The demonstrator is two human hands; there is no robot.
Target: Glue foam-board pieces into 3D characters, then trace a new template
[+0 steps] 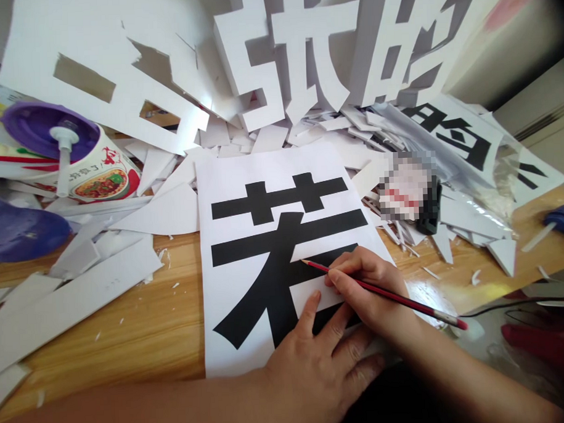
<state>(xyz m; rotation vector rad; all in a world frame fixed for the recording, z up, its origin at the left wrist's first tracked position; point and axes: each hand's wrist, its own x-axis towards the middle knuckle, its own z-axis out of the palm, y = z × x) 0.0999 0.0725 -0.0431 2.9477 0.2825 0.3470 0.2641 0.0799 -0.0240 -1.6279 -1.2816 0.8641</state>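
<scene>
A white paper sheet (234,167) printed with a large black Chinese character (274,255) lies on the wooden table in front of me. My right hand (365,286) grips a red and black pencil (405,301), its sharpened tip touching or just above the character's dark area near the middle. Spread flat, my left hand (321,355) presses on the lower part of the sheet. Its fingers cover some of the character's lower right, and my right hand rests close beside it.
Thick white cut-out characters (299,56) stand at the back. White board scraps (81,292) litter the wooden table (175,320). A noodle tub (109,168) with a purple inside sits left, near a blue object (23,223). More printed sheets (464,137) lie at right.
</scene>
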